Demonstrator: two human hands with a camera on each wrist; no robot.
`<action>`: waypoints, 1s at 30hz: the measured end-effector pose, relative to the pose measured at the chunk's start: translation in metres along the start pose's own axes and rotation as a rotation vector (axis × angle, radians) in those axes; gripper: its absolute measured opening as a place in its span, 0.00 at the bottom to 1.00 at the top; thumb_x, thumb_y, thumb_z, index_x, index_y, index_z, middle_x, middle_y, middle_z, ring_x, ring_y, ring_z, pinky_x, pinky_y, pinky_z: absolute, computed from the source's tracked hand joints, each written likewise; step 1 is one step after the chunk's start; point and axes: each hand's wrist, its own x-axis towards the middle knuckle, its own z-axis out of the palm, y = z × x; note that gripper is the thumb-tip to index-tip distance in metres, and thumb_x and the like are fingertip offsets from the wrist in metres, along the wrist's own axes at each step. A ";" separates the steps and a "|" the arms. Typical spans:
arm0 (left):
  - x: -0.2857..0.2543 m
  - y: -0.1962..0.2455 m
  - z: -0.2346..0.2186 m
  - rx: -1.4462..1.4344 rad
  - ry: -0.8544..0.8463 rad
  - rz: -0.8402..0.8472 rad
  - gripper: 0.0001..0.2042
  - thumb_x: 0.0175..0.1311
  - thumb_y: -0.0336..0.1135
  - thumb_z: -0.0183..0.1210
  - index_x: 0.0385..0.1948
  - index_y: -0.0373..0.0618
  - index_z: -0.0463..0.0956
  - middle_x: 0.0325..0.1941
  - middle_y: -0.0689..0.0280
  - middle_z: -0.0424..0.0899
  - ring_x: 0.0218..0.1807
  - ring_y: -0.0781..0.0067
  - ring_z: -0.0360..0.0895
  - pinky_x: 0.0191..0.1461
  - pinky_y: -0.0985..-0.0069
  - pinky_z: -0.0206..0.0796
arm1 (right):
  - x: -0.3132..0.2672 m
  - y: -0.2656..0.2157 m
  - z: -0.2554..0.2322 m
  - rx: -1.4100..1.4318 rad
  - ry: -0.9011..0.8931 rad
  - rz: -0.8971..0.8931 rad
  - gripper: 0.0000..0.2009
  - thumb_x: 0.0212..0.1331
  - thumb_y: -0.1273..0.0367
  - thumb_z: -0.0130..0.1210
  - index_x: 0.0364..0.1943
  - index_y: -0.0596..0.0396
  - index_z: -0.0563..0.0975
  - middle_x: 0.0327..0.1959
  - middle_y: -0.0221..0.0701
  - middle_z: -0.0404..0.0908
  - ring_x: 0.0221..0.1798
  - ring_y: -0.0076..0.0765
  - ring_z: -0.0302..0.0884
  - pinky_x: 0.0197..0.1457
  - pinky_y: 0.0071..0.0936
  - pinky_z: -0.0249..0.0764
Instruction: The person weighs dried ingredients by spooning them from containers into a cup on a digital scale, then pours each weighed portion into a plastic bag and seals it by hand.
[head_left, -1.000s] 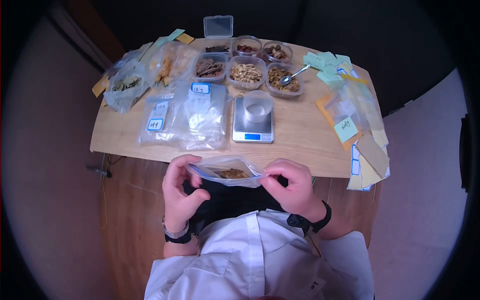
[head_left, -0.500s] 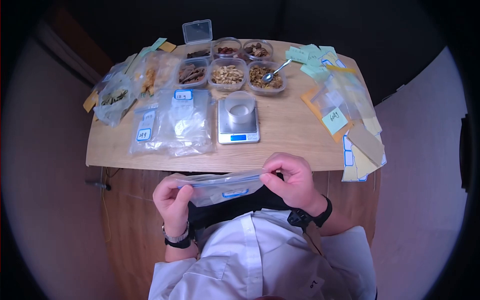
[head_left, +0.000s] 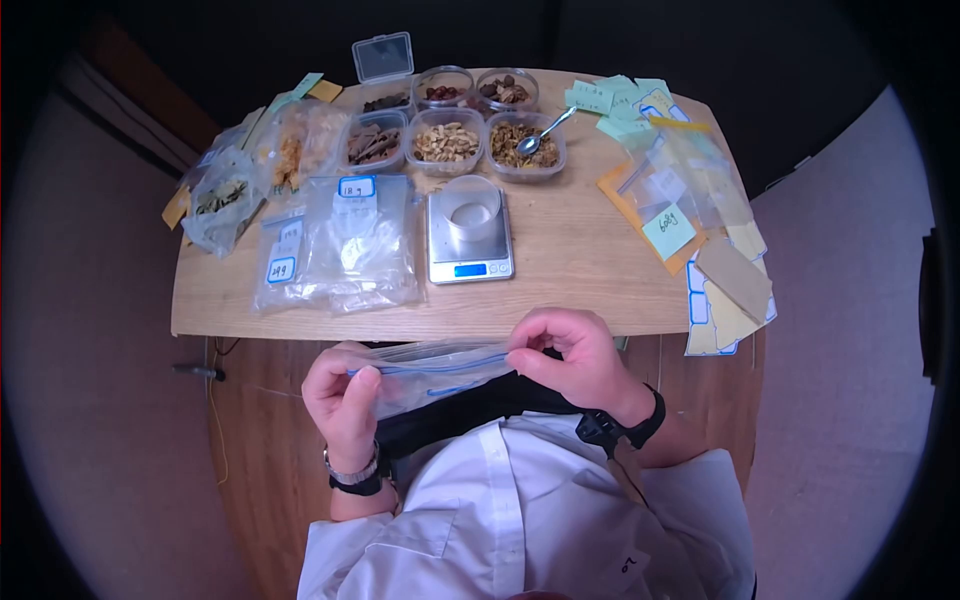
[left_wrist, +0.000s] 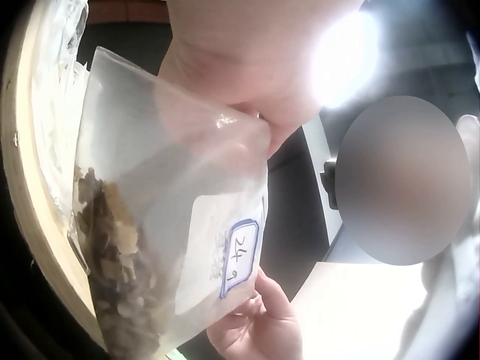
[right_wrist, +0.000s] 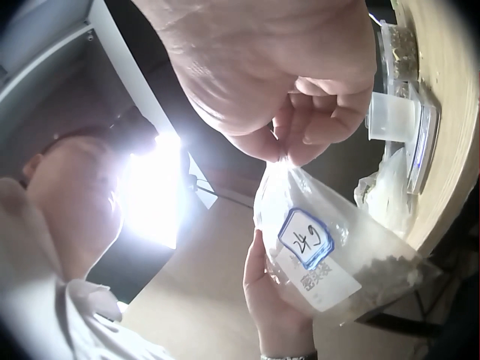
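Note:
A clear zip bag [head_left: 430, 378] with a blue seal line is stretched between both hands in front of the table's edge. The left hand [head_left: 343, 405] pinches its left end, thumb on the near side. At the other end, the right hand [head_left: 568, 358] pinches the top corner between thumb and fingers. Brown dried pieces [left_wrist: 124, 259] lie in the bag's lower part in the left wrist view, and a blue-framed label [left_wrist: 240, 257] reads 24 g. The right wrist view shows the bag [right_wrist: 337, 240] gathered under the right hand's fingertips [right_wrist: 283, 154].
On the table [head_left: 580, 265] stand a scale [head_left: 470, 270] with a clear cup [head_left: 470, 212] and several tubs of dried goods, one holding a spoon [head_left: 545, 130]. Flat bags [head_left: 360, 250] lie at left; notes and an orange envelope [head_left: 650, 225] at right.
The bag's mouth, spread wide a second ago, is now drawn narrow, and its labelled side has tipped toward the head view. The left thumb has come down onto the bag.

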 end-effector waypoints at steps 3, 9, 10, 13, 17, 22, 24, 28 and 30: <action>0.002 0.002 0.000 0.019 -0.002 0.004 0.03 0.68 0.25 0.62 0.36 0.36 0.78 0.33 0.60 0.82 0.30 0.77 0.77 0.36 0.80 0.69 | 0.001 -0.007 -0.001 -0.144 -0.032 -0.061 0.03 0.63 0.75 0.65 0.37 0.60 0.82 0.33 0.28 0.85 0.33 0.20 0.80 0.38 0.20 0.76; 0.003 0.002 0.002 0.057 -0.039 0.006 0.03 0.66 0.25 0.64 0.35 0.35 0.79 0.34 0.61 0.82 0.32 0.78 0.76 0.37 0.80 0.67 | -0.001 -0.008 -0.001 -0.188 0.020 -0.111 0.03 0.61 0.75 0.66 0.34 0.59 0.82 0.31 0.28 0.84 0.31 0.21 0.79 0.36 0.20 0.75; 0.003 0.002 0.003 0.045 -0.050 -0.014 0.03 0.66 0.24 0.64 0.35 0.35 0.79 0.34 0.60 0.83 0.32 0.77 0.76 0.37 0.80 0.67 | 0.000 -0.008 0.000 -0.188 0.020 -0.111 0.03 0.61 0.75 0.66 0.34 0.59 0.82 0.31 0.28 0.84 0.31 0.21 0.79 0.36 0.20 0.75; 0.003 0.002 0.001 0.082 -0.100 -0.014 0.03 0.65 0.23 0.64 0.35 0.34 0.79 0.33 0.60 0.83 0.32 0.77 0.76 0.37 0.80 0.67 | 0.002 -0.010 0.001 -0.247 -0.054 -0.124 0.03 0.60 0.74 0.66 0.34 0.58 0.82 0.30 0.27 0.84 0.29 0.21 0.78 0.34 0.20 0.74; 0.003 0.006 0.002 0.096 -0.110 -0.014 0.03 0.64 0.23 0.64 0.34 0.34 0.80 0.32 0.61 0.83 0.32 0.77 0.76 0.37 0.80 0.67 | -0.001 -0.012 0.001 -0.295 -0.054 -0.084 0.04 0.60 0.73 0.66 0.35 0.57 0.82 0.31 0.27 0.84 0.30 0.21 0.78 0.33 0.21 0.73; 0.003 0.004 0.005 0.064 -0.096 -0.067 0.02 0.64 0.22 0.64 0.34 0.34 0.80 0.33 0.60 0.83 0.32 0.76 0.77 0.37 0.80 0.67 | 0.003 -0.006 0.002 -0.265 -0.067 -0.101 0.04 0.60 0.73 0.66 0.35 0.57 0.82 0.31 0.28 0.84 0.31 0.23 0.79 0.35 0.23 0.74; 0.002 0.002 0.004 0.082 -0.109 -0.050 0.02 0.64 0.21 0.64 0.34 0.34 0.80 0.33 0.60 0.83 0.33 0.76 0.77 0.37 0.80 0.67 | 0.006 -0.006 0.004 -0.306 -0.118 -0.197 0.03 0.60 0.74 0.66 0.35 0.58 0.82 0.31 0.30 0.84 0.32 0.26 0.81 0.37 0.25 0.75; 0.003 0.002 0.005 0.109 -0.128 -0.018 0.02 0.63 0.21 0.65 0.34 0.34 0.82 0.33 0.60 0.84 0.34 0.75 0.78 0.38 0.80 0.68 | 0.004 -0.010 0.006 -0.301 -0.102 -0.130 0.04 0.60 0.74 0.66 0.35 0.59 0.82 0.31 0.30 0.85 0.33 0.28 0.82 0.39 0.26 0.76; 0.002 0.002 0.006 0.115 -0.128 -0.026 0.03 0.62 0.21 0.66 0.34 0.34 0.82 0.33 0.60 0.84 0.34 0.75 0.78 0.38 0.80 0.68 | 0.004 -0.009 0.004 -0.269 -0.100 -0.078 0.04 0.60 0.74 0.66 0.35 0.59 0.82 0.31 0.30 0.85 0.33 0.28 0.82 0.39 0.26 0.76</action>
